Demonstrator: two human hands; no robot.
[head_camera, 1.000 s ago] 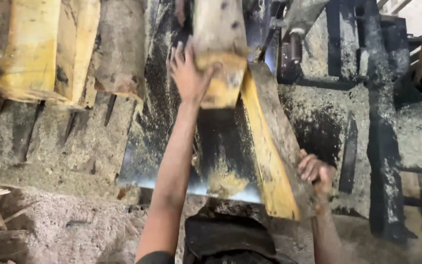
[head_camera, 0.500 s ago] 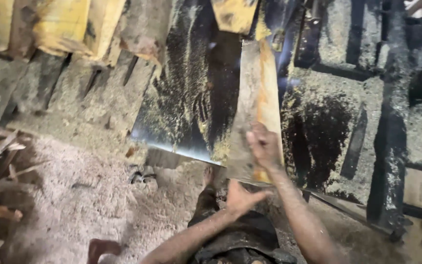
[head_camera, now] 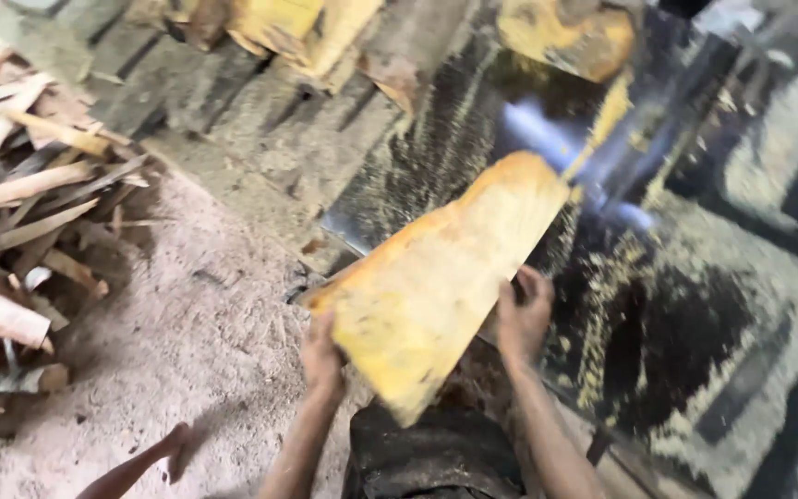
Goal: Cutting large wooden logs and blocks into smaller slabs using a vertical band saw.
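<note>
Hands hold a yellow plank (head_camera: 436,277) above the dusty metal surface (head_camera: 436,157), left hand (head_camera: 322,356) and right hand (head_camera: 522,319) each gripping one edge, so lifting seems the step in hand.

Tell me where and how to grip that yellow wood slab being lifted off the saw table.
Grip the yellow wood slab by its two long edges near the lower, nearer end, one hand coming in from each side. It is broad, flat and tilted, its far end higher, so opposed holds across its width probably steady it best. That is where the left hand and right hand clasp it now.
</note>
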